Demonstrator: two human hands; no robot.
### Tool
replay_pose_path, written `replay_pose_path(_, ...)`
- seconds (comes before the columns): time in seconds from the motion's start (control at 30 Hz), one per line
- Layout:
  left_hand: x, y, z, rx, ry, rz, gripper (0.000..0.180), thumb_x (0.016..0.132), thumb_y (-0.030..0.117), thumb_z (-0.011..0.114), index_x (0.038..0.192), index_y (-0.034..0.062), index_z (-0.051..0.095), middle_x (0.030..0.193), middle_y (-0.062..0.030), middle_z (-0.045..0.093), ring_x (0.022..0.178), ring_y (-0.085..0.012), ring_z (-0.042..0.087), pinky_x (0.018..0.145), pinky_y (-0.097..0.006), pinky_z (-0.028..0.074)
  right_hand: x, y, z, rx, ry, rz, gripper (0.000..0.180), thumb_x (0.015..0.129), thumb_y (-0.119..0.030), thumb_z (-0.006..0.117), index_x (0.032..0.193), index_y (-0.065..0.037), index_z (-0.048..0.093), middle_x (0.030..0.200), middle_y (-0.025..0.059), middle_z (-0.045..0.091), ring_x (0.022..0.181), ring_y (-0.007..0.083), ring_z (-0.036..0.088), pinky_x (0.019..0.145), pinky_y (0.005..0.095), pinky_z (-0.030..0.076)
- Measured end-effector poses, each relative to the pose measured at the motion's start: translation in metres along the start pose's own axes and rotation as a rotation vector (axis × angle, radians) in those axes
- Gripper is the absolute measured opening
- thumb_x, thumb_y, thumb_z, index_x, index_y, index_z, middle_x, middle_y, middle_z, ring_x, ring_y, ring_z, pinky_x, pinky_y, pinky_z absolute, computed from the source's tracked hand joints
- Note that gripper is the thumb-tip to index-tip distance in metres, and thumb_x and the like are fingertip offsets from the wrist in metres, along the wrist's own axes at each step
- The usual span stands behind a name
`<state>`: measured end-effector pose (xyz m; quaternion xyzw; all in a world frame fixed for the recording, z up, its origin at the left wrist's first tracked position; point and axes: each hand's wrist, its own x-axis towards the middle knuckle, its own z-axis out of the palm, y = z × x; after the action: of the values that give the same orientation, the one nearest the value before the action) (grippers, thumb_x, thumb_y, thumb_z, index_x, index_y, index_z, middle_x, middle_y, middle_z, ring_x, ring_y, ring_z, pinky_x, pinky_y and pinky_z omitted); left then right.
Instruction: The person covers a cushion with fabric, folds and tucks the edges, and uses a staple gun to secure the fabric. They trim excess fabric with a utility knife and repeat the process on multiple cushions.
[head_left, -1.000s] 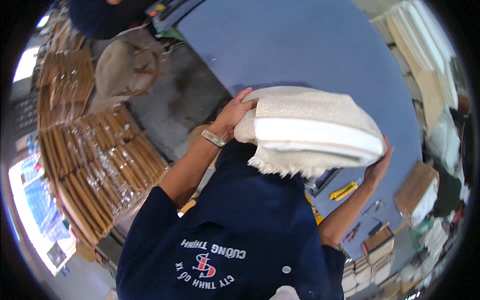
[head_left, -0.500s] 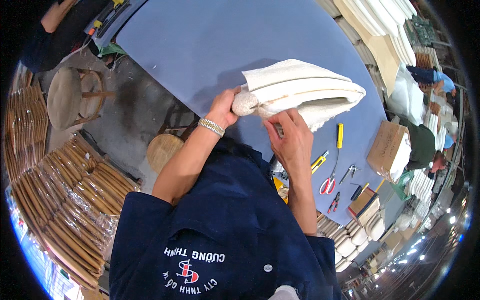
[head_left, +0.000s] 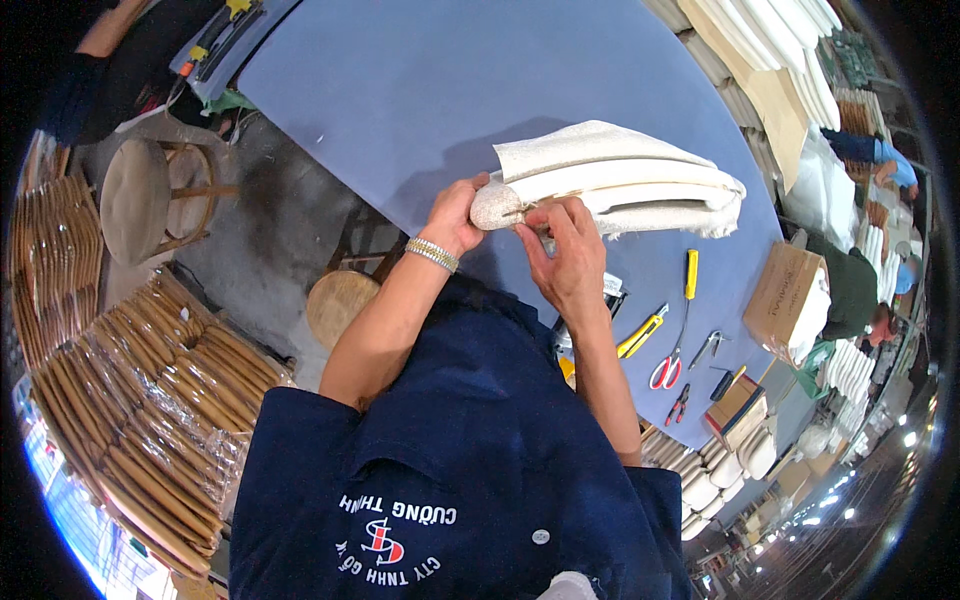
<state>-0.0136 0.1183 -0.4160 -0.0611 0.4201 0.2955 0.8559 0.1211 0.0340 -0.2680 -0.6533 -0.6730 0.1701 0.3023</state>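
Note:
Above the blue table I hold a cream fabric-covered cushion (head_left: 620, 170), a long curved piece with layered folds and a frayed lower edge. Around its rounded left end, my left hand (head_left: 455, 215) is closed, with most of its fingertips hidden behind the piece. My right hand (head_left: 568, 250) pinches the fabric edge just right of that end, thumb and fingers together. Between the layers, a dark gap shows toward the right end.
On the blue table (head_left: 420, 90) lie a yellow-handled tool (head_left: 691, 275), a yellow utility knife (head_left: 642, 332), red-handled scissors (head_left: 665, 373) and red-handled pliers (head_left: 678, 403). A cardboard box (head_left: 780, 298) stands at the right edge. Stools (head_left: 135, 200) and wrapped wooden parts (head_left: 150, 370) are at left. Other people are nearby.
My right hand has moved left along the fabric edge, closer to my left hand. The gap between the layers looks narrower. The whole view has shifted slightly.

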Motion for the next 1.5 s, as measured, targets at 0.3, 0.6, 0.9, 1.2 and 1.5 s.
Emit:
replay_pose_path(0.3,-0.034,0.001,0.009,0.139,-0.043,0.114,0.042,0.108,0.033,0.048,0.134,0.0012,0.056,0.127,-0.0145,0.066,0.111,-0.0267,0.067,0.094,-0.045,0.056,0.017,0.004,-0.008,0.303,0.05,0.247,0.018,0.084,-0.003,0.079,0.099,-0.003,0.069,0.089,0.0069,0.065,0.075,0.0152,0.064,0.069,0.0293,0.053)
replay_pose_path(0.6,-0.139,-0.002,0.025,1.394,0.038,1.104,0.055,0.093,0.014,0.07,0.145,0.0054,0.054,0.147,-0.0164,0.056,0.134,-0.0318,0.055,0.109,-0.043,0.047,0.031,0.003,-0.011,0.281,-0.165,0.229,0.016,0.086,-0.015,0.078,0.094,-0.003,0.07,0.085,0.0104,0.06,0.072,0.0219,0.063,0.066,0.0353,0.051)
replay_pose_path(0.9,-0.116,0.009,0.034,1.516,-0.018,1.319,0.053,0.083,0.006,0.076,0.135,0.0047,0.062,0.133,-0.0163,0.066,0.121,-0.0332,0.065,0.098,-0.04,0.056,0.034,-0.015,-0.006,0.041,-0.032,0.149,0.017,0.089,-0.017,0.077,0.092,-0.002,0.068,0.084,0.0094,0.061,0.072,0.0222,0.06,0.066,0.0353,0.049)
replay_pose_path(1.2,-0.107,0.015,0.026,1.492,-0.05,1.326,0.052,0.084,0.007,0.076,0.135,0.0124,0.065,0.136,-0.0088,0.066,0.118,-0.029,0.067,0.091,-0.037,0.059,0.037,-0.01,0.01,0.07,-0.007,0.149,0.023,0.093,-0.021,0.072,0.084,-0.003,0.061,0.074,0.0113,0.055,0.069,0.0274,0.056,0.063,0.0412,0.045)
replay_pose_path(1.5,-0.106,0.045,0.041,1.649,-0.172,1.252,0.05,0.087,0.009,0.073,0.136,0.0132,0.065,0.135,-0.009,0.067,0.117,-0.0293,0.068,0.091,-0.037,0.059,0.046,-0.014,0.015,-0.048,0.022,0.18,0.025,0.098,-0.021,0.062,0.085,-0.001,0.058,0.08,0.0175,0.059,0.078,0.0388,0.058,0.07,0.05,0.045)
